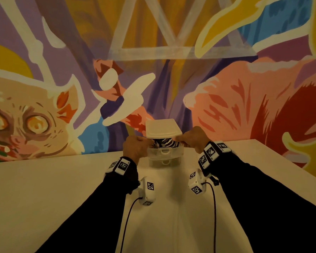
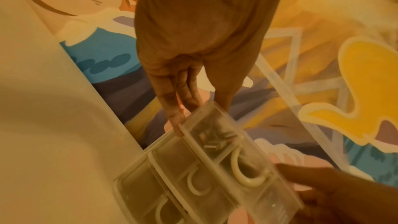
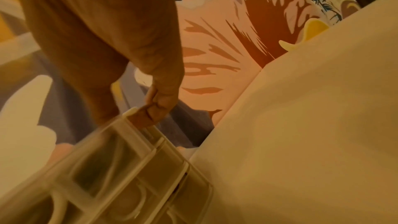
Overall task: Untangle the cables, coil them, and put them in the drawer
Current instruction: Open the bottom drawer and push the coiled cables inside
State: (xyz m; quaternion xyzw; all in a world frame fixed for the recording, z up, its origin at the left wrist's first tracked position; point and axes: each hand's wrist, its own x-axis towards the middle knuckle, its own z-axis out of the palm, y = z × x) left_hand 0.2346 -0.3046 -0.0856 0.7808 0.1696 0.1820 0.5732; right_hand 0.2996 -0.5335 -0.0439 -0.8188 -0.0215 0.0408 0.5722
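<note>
A small clear plastic drawer unit [image 1: 164, 162] with a white top [image 1: 162, 128] stands at the table's far edge, against the wall. Its top drawer [image 1: 164, 152] is partly pulled out toward me. Black-and-white striped cables [image 1: 164, 142] lie bundled inside it, and show dimly through the plastic as cables [image 2: 215, 137]. My left hand [image 1: 147, 143] grips the drawer's left side, fingers [image 2: 172, 108] at its corner. My right hand [image 1: 179, 140] pinches the right rim, with curled fingers [image 3: 154, 108] over the edge. The drawers [image 3: 129, 168] below are closed.
The white table [image 1: 44, 189] runs toward me on both sides of my arms; its right edge [image 1: 281, 161] slants away at the right. A painted mural wall [image 1: 226, 88] rises directly behind the drawer unit. White marker boxes [image 1: 147, 190] with leads hang under both wrists.
</note>
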